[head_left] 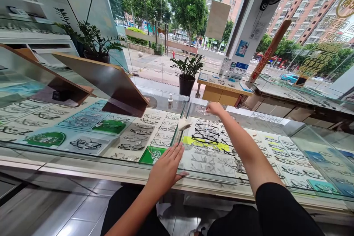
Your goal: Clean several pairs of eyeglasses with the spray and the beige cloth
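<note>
My left hand lies flat on the glass top of the display counter near its front edge, fingers stretched out and thumb apart. My right hand reaches to the counter's far side, its fingers pinched on a pair of thin-framed eyeglasses. Between the hands, a crumpled pale cloth rests on the glass by the joint of two panes. Beyond it stands a small white spray bottle. Under the glass, several rows of eyeglasses lie on white and coloured trays.
Two tilted wooden-backed panels, likely mirrors, stand on the counter to the left. A potted plant is behind the counter, near the window. Another display counter stands farther back. Grey tiled floor shows below.
</note>
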The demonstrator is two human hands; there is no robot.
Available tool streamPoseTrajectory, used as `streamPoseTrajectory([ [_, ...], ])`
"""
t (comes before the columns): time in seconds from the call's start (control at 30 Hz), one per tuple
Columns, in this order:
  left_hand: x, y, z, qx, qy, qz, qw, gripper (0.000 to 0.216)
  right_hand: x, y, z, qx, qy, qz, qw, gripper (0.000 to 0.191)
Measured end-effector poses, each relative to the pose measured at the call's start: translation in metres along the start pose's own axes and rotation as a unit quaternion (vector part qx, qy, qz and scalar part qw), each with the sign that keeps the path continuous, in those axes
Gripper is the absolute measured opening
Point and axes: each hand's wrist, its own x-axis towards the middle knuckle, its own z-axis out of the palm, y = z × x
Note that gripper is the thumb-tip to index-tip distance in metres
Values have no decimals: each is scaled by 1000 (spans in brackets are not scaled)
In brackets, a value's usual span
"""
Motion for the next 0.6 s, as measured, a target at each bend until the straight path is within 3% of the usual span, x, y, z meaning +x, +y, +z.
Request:
streamPoseTrajectory([
  [0.3,1,1,1,-9,0,-1,1000,84,-48,9,12,67,-34,-37,996,18],
  [0.6,1,1,0,-17,-5,-4,1000,85,-47,4,24,59,12,-9,998,18],
])
